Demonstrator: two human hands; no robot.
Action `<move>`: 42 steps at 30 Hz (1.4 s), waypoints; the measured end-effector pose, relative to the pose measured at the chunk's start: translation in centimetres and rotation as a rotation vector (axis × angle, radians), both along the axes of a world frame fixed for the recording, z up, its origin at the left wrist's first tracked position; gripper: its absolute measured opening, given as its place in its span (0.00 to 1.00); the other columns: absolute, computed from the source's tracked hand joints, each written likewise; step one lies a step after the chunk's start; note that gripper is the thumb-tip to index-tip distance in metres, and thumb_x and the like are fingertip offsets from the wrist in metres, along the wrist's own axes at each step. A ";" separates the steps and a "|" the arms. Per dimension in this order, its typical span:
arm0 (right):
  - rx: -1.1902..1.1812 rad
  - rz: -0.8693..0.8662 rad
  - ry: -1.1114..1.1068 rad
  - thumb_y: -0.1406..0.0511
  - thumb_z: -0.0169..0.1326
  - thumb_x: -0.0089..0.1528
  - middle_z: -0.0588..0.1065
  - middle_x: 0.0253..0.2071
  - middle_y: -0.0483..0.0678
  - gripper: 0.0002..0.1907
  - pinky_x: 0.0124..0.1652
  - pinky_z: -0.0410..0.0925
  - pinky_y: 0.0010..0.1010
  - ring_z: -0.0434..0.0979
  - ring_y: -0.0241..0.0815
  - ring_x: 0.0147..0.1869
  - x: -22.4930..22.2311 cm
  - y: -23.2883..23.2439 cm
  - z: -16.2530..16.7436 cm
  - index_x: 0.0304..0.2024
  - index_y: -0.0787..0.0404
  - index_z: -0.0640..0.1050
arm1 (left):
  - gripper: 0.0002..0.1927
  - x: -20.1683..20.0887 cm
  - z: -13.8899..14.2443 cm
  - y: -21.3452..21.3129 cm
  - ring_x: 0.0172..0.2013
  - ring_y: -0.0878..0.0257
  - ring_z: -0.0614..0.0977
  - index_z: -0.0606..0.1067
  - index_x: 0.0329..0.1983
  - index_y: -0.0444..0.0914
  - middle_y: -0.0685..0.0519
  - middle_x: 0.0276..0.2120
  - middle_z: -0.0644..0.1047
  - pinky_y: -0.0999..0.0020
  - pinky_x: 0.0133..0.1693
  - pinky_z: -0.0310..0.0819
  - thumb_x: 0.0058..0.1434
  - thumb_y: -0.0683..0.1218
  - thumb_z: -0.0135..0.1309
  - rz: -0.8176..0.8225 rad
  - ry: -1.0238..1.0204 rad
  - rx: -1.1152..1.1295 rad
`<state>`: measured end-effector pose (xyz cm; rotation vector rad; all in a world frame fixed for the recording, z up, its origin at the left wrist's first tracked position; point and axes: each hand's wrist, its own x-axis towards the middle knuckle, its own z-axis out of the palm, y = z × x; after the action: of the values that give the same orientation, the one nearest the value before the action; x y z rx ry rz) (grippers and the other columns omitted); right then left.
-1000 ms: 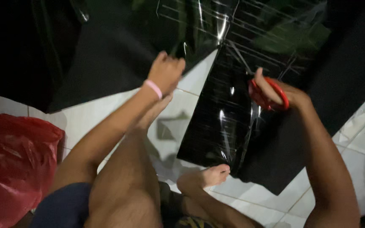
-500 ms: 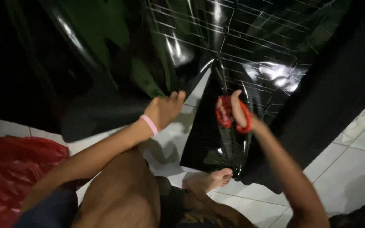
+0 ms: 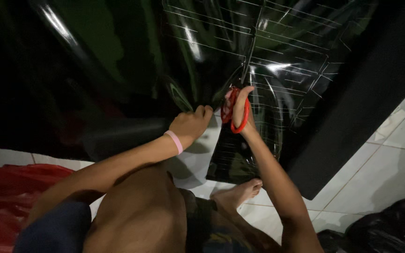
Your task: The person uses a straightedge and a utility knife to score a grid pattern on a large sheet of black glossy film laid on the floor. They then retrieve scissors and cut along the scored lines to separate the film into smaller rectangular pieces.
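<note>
Now scissors (image 3: 236, 108) farther up sheet (image 3: 287, 61).

The person's arms are bare from shoulder to wrist, with no sleeves showing. The left hand (image 3: 191, 125) wears nothing, but a thin pink band (image 3: 175, 142) circles the wrist just behind it. The right hand (image 3: 241, 108) is bare too, with no rings or watch. Dark blue shorts (image 3: 55, 229) cover one upper thigh, and the knee and lower leg are uncovered. The one foot (image 3: 236, 194) in view has no shoe or sock.
</note>
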<state>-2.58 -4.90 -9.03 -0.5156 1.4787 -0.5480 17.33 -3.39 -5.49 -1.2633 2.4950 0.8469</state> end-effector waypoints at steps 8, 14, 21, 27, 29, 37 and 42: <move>0.079 -0.087 -0.107 0.28 0.18 0.58 0.56 0.21 0.40 0.43 0.22 0.57 0.31 0.56 0.35 0.22 0.4 -0.2 0.6 0.35 0.57 0.64 | 0.23 0.3 -0.2 0.6 0.18 0.60 0.80 0.69 0.56 0.30 0.47 0.35 0.78 0.68 0.19 0.76 0.57 0.40 0.55 -0.023 -0.027 -0.137; 0.075 -0.058 -0.030 0.28 0.19 0.60 0.56 0.21 0.38 0.44 0.22 0.54 0.28 0.54 0.32 0.22 0.5 0.0 0.5 0.34 0.56 0.66 | 0.22 0.1 0.1 0.5 0.16 0.64 0.79 0.70 0.56 0.31 0.49 0.33 0.77 0.72 0.17 0.74 0.58 0.41 0.55 -0.010 -0.034 -0.200; 0.122 -0.022 -0.021 0.29 0.22 0.60 0.55 0.20 0.38 0.41 0.21 0.54 0.27 0.53 0.32 0.20 -0.6 -0.5 1.0 0.31 0.55 0.63 | 0.23 0.3 -0.3 0.7 0.16 0.67 0.77 0.69 0.57 0.31 0.49 0.33 0.77 0.74 0.16 0.72 0.58 0.40 0.55 -0.046 -0.071 -0.214; 0.046 0.184 -0.020 0.27 0.18 0.59 0.55 0.21 0.37 0.43 0.21 0.56 0.27 0.55 0.32 0.21 -2.6 -0.6 1.7 0.31 0.55 0.63 | 0.25 0.2 0.0 0.0 0.16 0.63 0.79 0.68 0.59 0.29 0.45 0.36 0.78 0.71 0.17 0.74 0.57 0.39 0.55 -0.041 -0.049 -0.081; 0.066 0.271 -0.114 0.27 0.15 0.55 0.55 0.19 0.38 0.44 0.18 0.59 0.29 0.57 0.33 0.19 -4.4 -1.0 2.2 0.32 0.54 0.64 | 0.26 0.4 0.8 -0.7 0.18 0.60 0.80 0.67 0.59 0.29 0.44 0.37 0.78 0.69 0.17 0.75 0.57 0.39 0.55 -0.021 -0.032 -0.019; -0.001 1.017 0.117 0.28 0.22 0.56 0.72 0.30 0.42 0.48 0.33 0.67 0.38 0.73 0.40 0.34 -14.6 -7.2 2.4 0.39 0.57 0.76 | 0.20 2.4 3.9 -2.1 0.22 0.58 0.81 0.70 0.54 0.29 0.47 0.36 0.78 0.67 0.21 0.77 0.58 0.37 0.54 -0.062 0.100 0.028; 0.130 1.414 0.313 0.34 0.19 0.71 0.75 0.34 0.61 0.48 0.48 0.72 0.45 0.77 0.60 0.41 -16.0 -12.2 0.3 0.41 0.66 0.76 | 0.15 2.4 3.2 -2.2 0.22 0.59 0.82 0.71 0.52 0.31 0.49 0.35 0.77 0.67 0.21 0.76 0.61 0.38 0.51 0.003 0.138 0.074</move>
<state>-18.59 -17.11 -8.77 -1.3808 1.0607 0.7622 19.75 -5.62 -2.32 -1.2229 2.5406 1.0513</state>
